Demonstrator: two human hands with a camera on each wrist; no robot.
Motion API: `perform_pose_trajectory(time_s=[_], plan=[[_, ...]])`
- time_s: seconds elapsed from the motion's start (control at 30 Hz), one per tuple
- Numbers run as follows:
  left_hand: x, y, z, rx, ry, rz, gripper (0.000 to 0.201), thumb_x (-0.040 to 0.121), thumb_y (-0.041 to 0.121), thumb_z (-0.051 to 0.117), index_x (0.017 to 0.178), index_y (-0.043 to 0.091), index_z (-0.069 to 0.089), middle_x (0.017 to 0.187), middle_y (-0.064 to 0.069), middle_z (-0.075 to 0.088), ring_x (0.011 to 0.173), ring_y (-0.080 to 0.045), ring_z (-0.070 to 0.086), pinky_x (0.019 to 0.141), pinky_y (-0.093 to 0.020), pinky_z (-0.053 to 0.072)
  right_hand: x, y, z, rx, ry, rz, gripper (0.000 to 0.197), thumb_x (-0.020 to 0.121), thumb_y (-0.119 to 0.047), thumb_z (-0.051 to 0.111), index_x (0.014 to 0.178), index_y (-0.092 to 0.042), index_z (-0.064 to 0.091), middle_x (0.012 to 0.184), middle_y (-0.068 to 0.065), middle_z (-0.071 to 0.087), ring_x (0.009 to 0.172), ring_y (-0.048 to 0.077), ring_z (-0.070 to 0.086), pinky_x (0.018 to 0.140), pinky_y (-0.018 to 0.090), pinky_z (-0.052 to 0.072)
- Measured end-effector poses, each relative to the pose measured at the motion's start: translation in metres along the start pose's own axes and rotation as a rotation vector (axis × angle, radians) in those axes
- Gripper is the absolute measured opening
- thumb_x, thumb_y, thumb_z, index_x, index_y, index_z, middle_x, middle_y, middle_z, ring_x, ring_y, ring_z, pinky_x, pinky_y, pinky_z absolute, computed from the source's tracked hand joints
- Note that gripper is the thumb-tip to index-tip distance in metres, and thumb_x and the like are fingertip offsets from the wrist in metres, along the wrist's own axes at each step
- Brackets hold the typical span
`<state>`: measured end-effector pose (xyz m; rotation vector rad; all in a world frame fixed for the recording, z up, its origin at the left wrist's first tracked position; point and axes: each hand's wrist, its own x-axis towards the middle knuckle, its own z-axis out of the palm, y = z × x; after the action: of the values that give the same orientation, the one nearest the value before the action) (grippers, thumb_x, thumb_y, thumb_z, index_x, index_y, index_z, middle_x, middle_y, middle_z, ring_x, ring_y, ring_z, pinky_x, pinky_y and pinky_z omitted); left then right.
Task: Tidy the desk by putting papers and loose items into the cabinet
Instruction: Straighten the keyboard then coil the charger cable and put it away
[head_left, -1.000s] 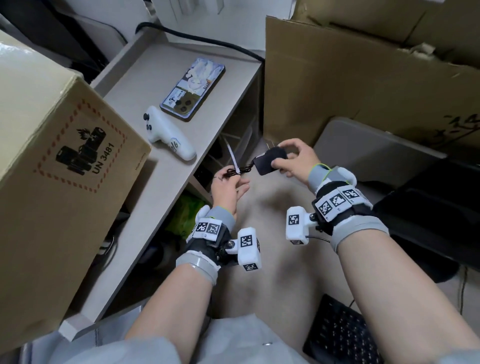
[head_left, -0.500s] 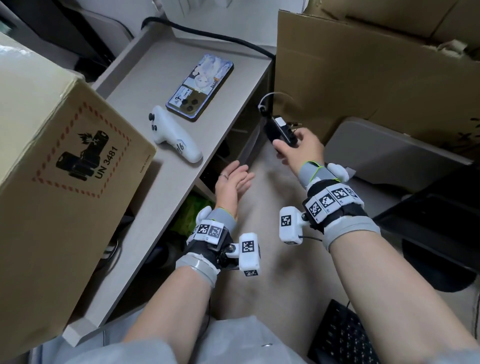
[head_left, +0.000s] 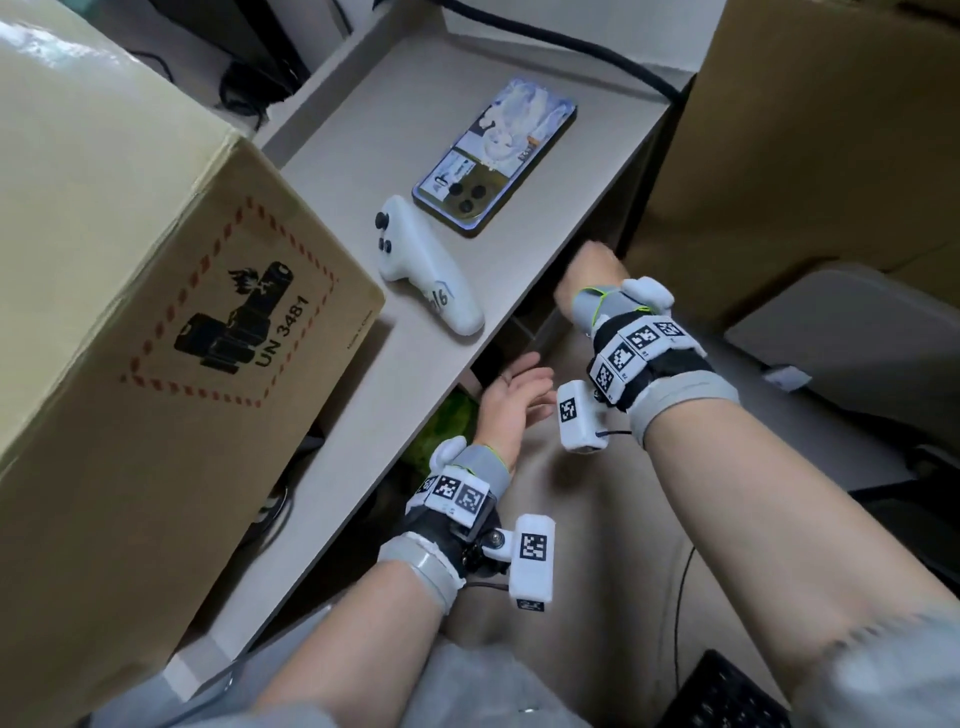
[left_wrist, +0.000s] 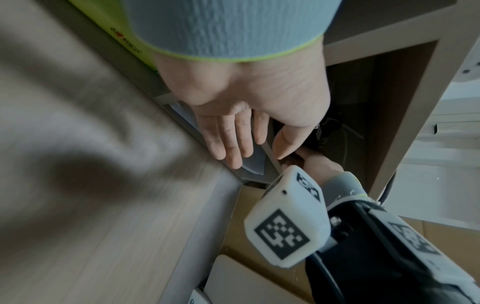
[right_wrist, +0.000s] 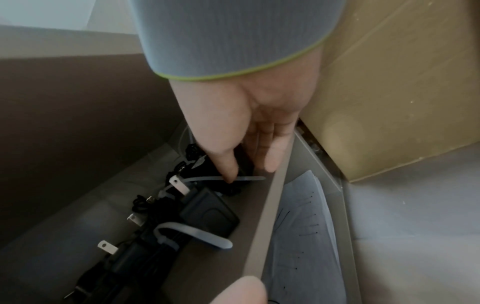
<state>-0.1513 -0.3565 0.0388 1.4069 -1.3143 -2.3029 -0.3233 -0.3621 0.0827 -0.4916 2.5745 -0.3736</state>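
Note:
My right hand (head_left: 589, 270) reaches under the desk top (head_left: 363, 415) into the cabinet's upper shelf. In the right wrist view, the right hand (right_wrist: 249, 168) pinches a black power adapter (right_wrist: 244, 158) between thumb and fingers, low over the shelf floor. Beside it lie other black adapters (right_wrist: 207, 214) bundled with white zip ties (right_wrist: 197, 234). Papers (right_wrist: 306, 226) lie on the level below the shelf edge (right_wrist: 267, 216). My left hand (head_left: 511, 395) hangs with straight fingers by the cabinet front and holds nothing, as the left wrist view confirms for the left hand (left_wrist: 233, 139).
On the desk lie a phone (head_left: 493, 156) and a white controller (head_left: 423, 270), beside a big cardboard box (head_left: 130, 312). Flat cardboard (head_left: 805, 156) leans right of the cabinet. A grey seat (head_left: 857, 332) and a black keyboard (head_left: 727, 696) are on my right.
My left hand let go of the adapter's cord and stayed open. My right hand carried the adapter forward and in under the desk top, into the cabinet shelf.

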Motion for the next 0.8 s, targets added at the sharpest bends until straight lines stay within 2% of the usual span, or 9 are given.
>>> perform_pose_trajectory(time_s=[0.07, 0.13, 0.23, 0.33, 0.43, 0.57, 0.67, 0.73, 0.8], plan=[[-0.003, 0.001, -0.001, 0.001, -0.008, -0.009, 0.031, 0.092, 0.001, 0.055, 0.121, 0.011, 0.056, 0.106, -0.007, 0.067, 0.063, -0.001, 0.066, 0.057, -0.011, 0.050, 0.000, 0.003, 0.004, 0.025, -0.038, -0.001, 0.041, 0.089, -0.012, 0.058, 0.127, 0.004, 0.053, 0.143, 0.017, 0.045, 0.125, 0.034, 0.053, 0.100, 0.036, 0.045], [-0.007, 0.002, -0.001, -0.001, -0.008, -0.002, 0.030, 0.093, 0.003, 0.055, 0.121, 0.011, 0.057, 0.101, -0.003, 0.068, 0.061, 0.000, 0.065, 0.054, -0.011, 0.049, -0.004, 0.007, 0.008, 0.107, -0.036, -0.014, 0.049, 0.087, -0.011, 0.058, 0.132, 0.004, 0.045, 0.149, 0.018, 0.032, 0.129, 0.035, 0.048, 0.105, 0.036, 0.040], [-0.014, 0.004, -0.001, 0.010, -0.025, 0.009, 0.030, 0.092, 0.005, 0.058, 0.121, 0.011, 0.057, 0.101, -0.003, 0.069, 0.065, -0.006, 0.067, 0.057, -0.014, 0.051, -0.010, 0.018, 0.017, 0.310, 0.024, -0.027, 0.058, 0.083, -0.012, 0.061, 0.136, 0.000, 0.040, 0.138, 0.020, 0.046, 0.126, 0.036, 0.050, 0.104, 0.036, 0.040], [-0.019, 0.003, -0.004, 0.015, -0.024, 0.009, 0.029, 0.091, 0.007, 0.060, 0.120, 0.012, 0.058, 0.102, -0.003, 0.070, 0.064, -0.005, 0.066, 0.058, -0.015, 0.051, -0.016, 0.026, 0.020, 0.506, 0.049, 0.005, 0.072, 0.084, -0.018, 0.062, 0.148, -0.010, 0.029, 0.128, 0.015, 0.061, 0.122, 0.028, 0.056, 0.105, 0.033, 0.042], [-0.023, 0.002, -0.007, 0.006, -0.018, 0.009, 0.030, 0.091, 0.007, 0.060, 0.120, 0.012, 0.059, 0.101, -0.003, 0.069, 0.059, 0.000, 0.064, 0.055, -0.013, 0.049, -0.016, 0.029, 0.017, 0.572, 0.093, 0.037, 0.065, 0.087, -0.016, 0.059, 0.148, -0.012, 0.034, 0.125, 0.012, 0.064, 0.120, 0.023, 0.058, 0.103, 0.026, 0.039], [-0.023, 0.002, -0.010, 0.000, -0.025, -0.006, 0.033, 0.090, 0.009, 0.062, 0.122, 0.012, 0.059, 0.096, -0.003, 0.068, 0.057, 0.000, 0.061, 0.055, -0.013, 0.047, -0.011, 0.021, 0.015, 0.410, 0.090, -0.009, 0.051, 0.090, -0.011, 0.055, 0.138, -0.001, 0.045, 0.149, 0.014, 0.039, 0.129, 0.030, 0.048, 0.109, 0.027, 0.033], [-0.019, 0.002, -0.012, -0.002, -0.028, -0.020, 0.030, 0.089, 0.011, 0.063, 0.119, 0.015, 0.062, 0.096, -0.003, 0.070, 0.066, -0.006, 0.062, 0.061, -0.015, 0.049, -0.005, 0.010, 0.013, 0.270, -0.015, 0.026, 0.042, 0.093, -0.003, 0.047, 0.133, 0.008, 0.043, 0.155, 0.014, 0.021, 0.121, 0.034, 0.051, 0.103, 0.029, 0.037], [-0.017, 0.002, -0.012, 0.005, -0.028, -0.031, 0.029, 0.088, 0.012, 0.064, 0.117, 0.016, 0.063, 0.096, -0.004, 0.071, 0.073, -0.010, 0.063, 0.064, -0.016, 0.050, -0.003, 0.006, 0.012, 0.213, -0.028, 0.049, 0.036, 0.093, -0.004, 0.045, 0.126, 0.009, 0.048, 0.151, 0.016, 0.025, 0.118, 0.036, 0.054, 0.100, 0.032, 0.040], [-0.016, 0.003, -0.011, 0.002, -0.022, -0.044, 0.033, 0.087, 0.012, 0.065, 0.120, 0.015, 0.062, 0.085, -0.001, 0.070, 0.064, -0.005, 0.061, 0.062, -0.016, 0.049, -0.002, 0.009, 0.012, 0.221, -0.005, 0.082, 0.033, 0.091, -0.007, 0.048, 0.121, 0.005, 0.053, 0.143, 0.018, 0.035, 0.117, 0.039, 0.054, 0.097, 0.036, 0.042]])
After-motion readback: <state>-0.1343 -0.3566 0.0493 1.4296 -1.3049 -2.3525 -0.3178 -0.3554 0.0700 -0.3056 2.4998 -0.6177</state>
